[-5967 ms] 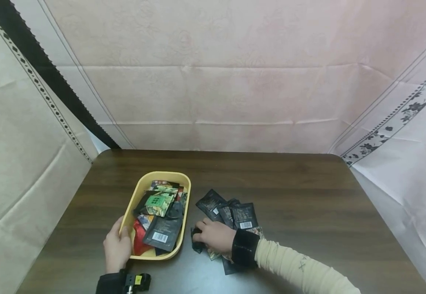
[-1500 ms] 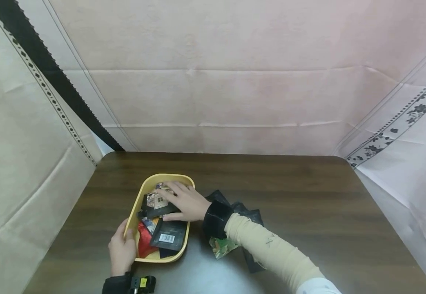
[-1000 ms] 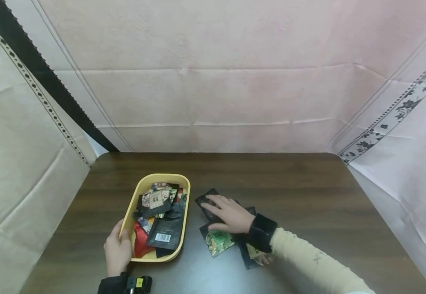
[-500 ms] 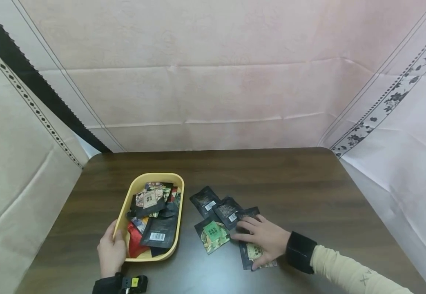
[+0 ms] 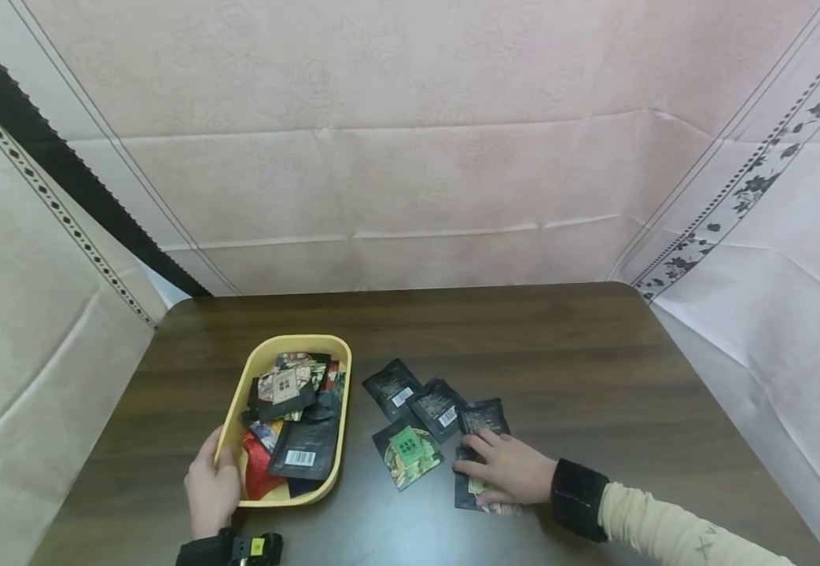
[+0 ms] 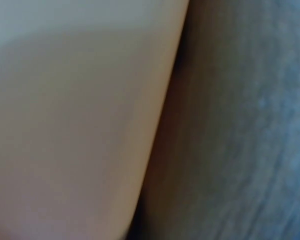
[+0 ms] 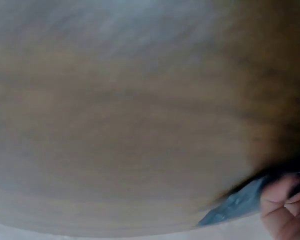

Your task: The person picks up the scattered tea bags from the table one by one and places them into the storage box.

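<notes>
My left hand [image 5: 211, 487] grips the near left rim of a yellow tray [image 5: 296, 340], thumb over the edge. The tray holds several snack packets, black, red and green. My right hand [image 5: 505, 473] lies to the tray's right on a black packet [image 5: 463, 493], fingers and thumb bent onto it. Beside it lie a green packet [image 5: 407, 454] and three black packets [image 5: 438, 405]. In the right wrist view, curled fingers [image 7: 282, 200] hold the dark packet [image 7: 235, 205] against the table. The left wrist view shows only the blurred tray wall [image 6: 80, 125].
The dark wooden table [image 5: 579, 354] is walled in by pale cloth at the back and on both sides. A black wrist camera [image 5: 250, 545] sits on my left wrist at the near edge.
My right hand went from the tray to the packets on the table, then drew back toward me and closed on the nearest black packet. The left hand stayed on the tray's rim.
</notes>
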Motion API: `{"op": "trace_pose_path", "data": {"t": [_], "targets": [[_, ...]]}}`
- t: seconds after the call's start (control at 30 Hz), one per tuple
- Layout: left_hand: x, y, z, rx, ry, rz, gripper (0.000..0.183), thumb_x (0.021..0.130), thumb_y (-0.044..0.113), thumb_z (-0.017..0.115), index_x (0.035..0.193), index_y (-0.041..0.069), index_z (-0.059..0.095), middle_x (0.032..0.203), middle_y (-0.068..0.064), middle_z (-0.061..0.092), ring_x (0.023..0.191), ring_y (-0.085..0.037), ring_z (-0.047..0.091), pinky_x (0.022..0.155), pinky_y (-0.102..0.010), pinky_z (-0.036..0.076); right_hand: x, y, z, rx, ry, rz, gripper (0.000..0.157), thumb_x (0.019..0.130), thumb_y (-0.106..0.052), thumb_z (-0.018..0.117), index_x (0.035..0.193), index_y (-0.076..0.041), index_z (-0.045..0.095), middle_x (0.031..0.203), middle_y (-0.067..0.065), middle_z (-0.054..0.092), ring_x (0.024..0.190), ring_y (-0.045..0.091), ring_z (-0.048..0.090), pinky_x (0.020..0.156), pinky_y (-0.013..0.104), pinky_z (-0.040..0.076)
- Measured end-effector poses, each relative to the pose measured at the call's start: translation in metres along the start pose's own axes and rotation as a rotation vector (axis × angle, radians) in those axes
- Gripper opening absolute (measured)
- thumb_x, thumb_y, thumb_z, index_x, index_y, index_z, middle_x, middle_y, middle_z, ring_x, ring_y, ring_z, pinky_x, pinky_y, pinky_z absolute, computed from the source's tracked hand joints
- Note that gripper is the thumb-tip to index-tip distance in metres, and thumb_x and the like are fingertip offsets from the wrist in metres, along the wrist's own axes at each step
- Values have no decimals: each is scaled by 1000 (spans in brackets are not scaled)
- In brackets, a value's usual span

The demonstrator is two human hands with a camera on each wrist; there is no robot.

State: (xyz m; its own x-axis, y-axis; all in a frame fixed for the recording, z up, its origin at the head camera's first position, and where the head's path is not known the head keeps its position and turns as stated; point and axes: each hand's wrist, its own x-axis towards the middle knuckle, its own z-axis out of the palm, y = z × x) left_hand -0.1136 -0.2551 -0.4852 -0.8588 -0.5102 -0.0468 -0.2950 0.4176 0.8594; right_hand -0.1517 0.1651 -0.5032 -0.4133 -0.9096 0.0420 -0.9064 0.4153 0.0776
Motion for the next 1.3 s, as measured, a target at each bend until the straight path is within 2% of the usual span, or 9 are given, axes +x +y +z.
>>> {"op": "trace_pose_path", "data": {"t": [0.13, 0.3, 0.4, 0.53, 0.7, 0.83, 1.03, 1.2, 1.3], "targets": [[0, 1, -1, -1, -12, -20, 43, 93, 0, 34, 136, -5, 35, 126, -36, 42, 111, -48, 42, 89, -59, 35, 8, -5, 3, -33, 8, -6, 30, 88, -35, 55, 117, -28, 53, 111, 5, 46, 82, 12, 49, 53, 17, 41], [-1, 1, -1, 1, -6, -5, 43, 93, 0, 34, 135, -5, 36, 124, -36, 43, 110, -47, 43, 87, -59, 36, 13, -8, 1, -89, -12, -54, 35, 74, -13, 62, 102, -28, 49, 95, -1, 47, 64, 7, 47, 46, 14, 34], [-1, 0, -1, 1, -5, 0, 43, 93, 1, 34, 135, -5, 36, 124, -36, 43, 109, -47, 44, 87, -59, 36, 16, -6, -3, -68, -11, -41, 35, 73, -9, 64, 100, -26, 49, 88, -4, 47, 59, 4, 44, 46, 13, 32], [0, -2, -1, 3, -6, 1, 43, 93, 2, 35, 135, -5, 36, 123, -36, 43, 109, -48, 43, 87, -59, 36, 27, -3, -12, 14, 6, 40, 35, 75, -8, 66, 102, -24, 50, 84, -6, 46, 58, 1, 41, 48, 12, 35], [-1, -2, -2, -3, -3, 0, 43, 93, 1, 34, 135, -5, 36, 124, -36, 43, 109, -47, 44, 86, -59, 37, 50, -2, -25, 78, 83, 99, 34, 75, -8, 66, 103, -20, 50, 84, -5, 48, 59, 2, 46, 51, 16, 42], [-1, -1, -1, -11, -4, -7, 43, 93, 0, 34, 136, -4, 35, 125, -36, 42, 110, -47, 44, 86, -58, 38, 77, -2, -34, 111, 201, 90, 33, 76, -6, 63, 103, -19, 51, 84, -6, 49, 61, 3, 49, 53, 15, 43], [0, -1, 0, -23, -14, -18, 43, 94, 0, 34, 137, -4, 33, 126, -36, 41, 111, -48, 43, 87, -58, 37, 137, -3, -55, 170, 342, 47, 15, 90, -9, 51, 103, -15, 54, 82, -4, 50, 57, 5, 49, 50, 16, 42], [-2, 1, -1, -29, -6, -21, 43, 94, 1, 34, 137, -4, 35, 125, -35, 43, 110, -48, 44, 86, -58, 39, 192, -3, -71, 214, 338, 76, 10, 95, -13, 48, 104, -14, 52, 84, -1, 51, 52, 7, 47, 46, 18, 39], [-3, 2, 0, -31, -15, -28, 43, 94, 1, 33, 137, -4, 33, 125, -35, 42, 111, -48, 44, 86, -58, 39, 220, -4, -76, 230, 314, 99, 15, 95, -15, 48, 109, -12, 52, 91, 2, 54, 56, 10, 50, 48, 21, 42]]}}
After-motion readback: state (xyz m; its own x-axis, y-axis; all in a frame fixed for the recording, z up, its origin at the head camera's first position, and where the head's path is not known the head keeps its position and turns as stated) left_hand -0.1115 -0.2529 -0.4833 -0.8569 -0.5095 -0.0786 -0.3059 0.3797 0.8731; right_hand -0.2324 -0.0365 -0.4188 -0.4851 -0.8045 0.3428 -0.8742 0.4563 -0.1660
